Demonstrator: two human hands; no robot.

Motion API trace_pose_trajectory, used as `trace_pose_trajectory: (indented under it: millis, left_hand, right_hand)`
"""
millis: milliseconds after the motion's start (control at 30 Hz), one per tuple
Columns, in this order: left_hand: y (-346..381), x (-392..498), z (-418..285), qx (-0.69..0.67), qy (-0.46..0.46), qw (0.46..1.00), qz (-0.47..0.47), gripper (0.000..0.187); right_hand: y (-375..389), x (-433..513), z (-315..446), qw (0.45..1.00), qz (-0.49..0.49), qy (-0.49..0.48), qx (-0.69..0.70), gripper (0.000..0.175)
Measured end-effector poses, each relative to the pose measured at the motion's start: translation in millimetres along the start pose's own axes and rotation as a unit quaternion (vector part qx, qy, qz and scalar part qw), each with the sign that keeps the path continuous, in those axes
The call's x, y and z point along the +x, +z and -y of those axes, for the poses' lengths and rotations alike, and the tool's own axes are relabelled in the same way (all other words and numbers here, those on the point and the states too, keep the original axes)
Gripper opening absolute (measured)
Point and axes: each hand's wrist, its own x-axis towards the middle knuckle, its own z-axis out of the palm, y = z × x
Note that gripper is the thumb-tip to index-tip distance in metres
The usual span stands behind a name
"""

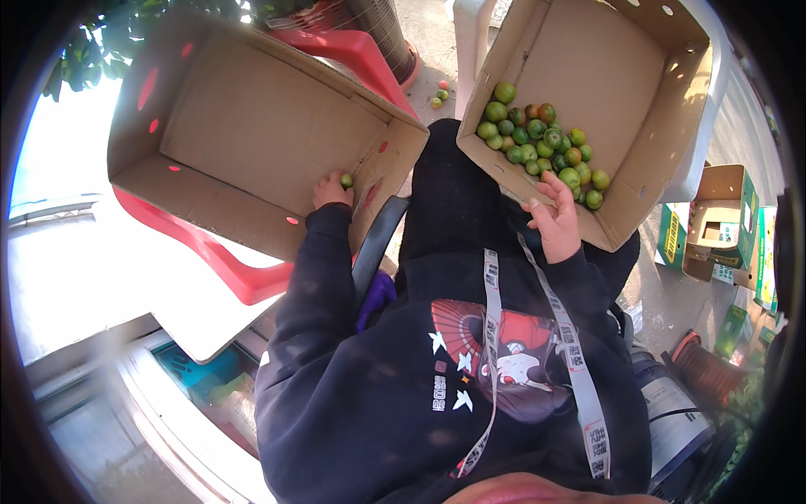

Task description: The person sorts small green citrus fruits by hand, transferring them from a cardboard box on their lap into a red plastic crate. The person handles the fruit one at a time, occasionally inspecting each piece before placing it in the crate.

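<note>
My left hand (331, 191) is down inside the left cardboard box (271, 107), near its front right corner. Its fingers are closed around a small green tomato (346, 181) close to the bottom. Over the front wall of the right cardboard box (598, 63) is my right hand (553, 214), thumb and fingers apart, with nothing visible in its grasp. Its fingertips reach toward a heap of small green tomatoes (544, 142), a few of them reddish-brown. That heap lies in the near left corner of the right box.
A red plastic stool (252, 283) supports the left box; a white plastic chair (683, 183) holds the right one. Several small fruits (442, 94) lie on the floor near a plant pot (378, 38). Green banana cartons (724, 214) stand at right. A black armrest (374, 242) is beside my left forearm.
</note>
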Motion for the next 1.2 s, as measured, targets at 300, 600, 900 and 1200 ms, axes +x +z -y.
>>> trace_pose_trajectory:
  millis: [300, 600, 900, 1200]
  left_hand:
    - [-46, -1, -30, -0.24, 0.078, 0.967, -0.018, 0.038]
    - [-160, -138, -180, -0.39, 0.432, 0.781, 0.229, 0.038]
    - [-69, -10, -43, -0.394, 0.096, 0.913, -0.04, 0.024]
    - [5, -5, 24, -0.096, -0.246, 0.963, 0.047, 0.065]
  right_hand:
    - [3, -1, 5, 0.999, 0.044, 0.026, -0.001, 0.052]
    - [18, -19, 29, 0.934, 0.33, 0.103, 0.091, 0.053]
    - [-14, 4, 19, 0.99, -0.12, -0.066, 0.034, 0.058]
    - [-11, -4, 5, 0.998, -0.059, -0.001, 0.037, 0.055]
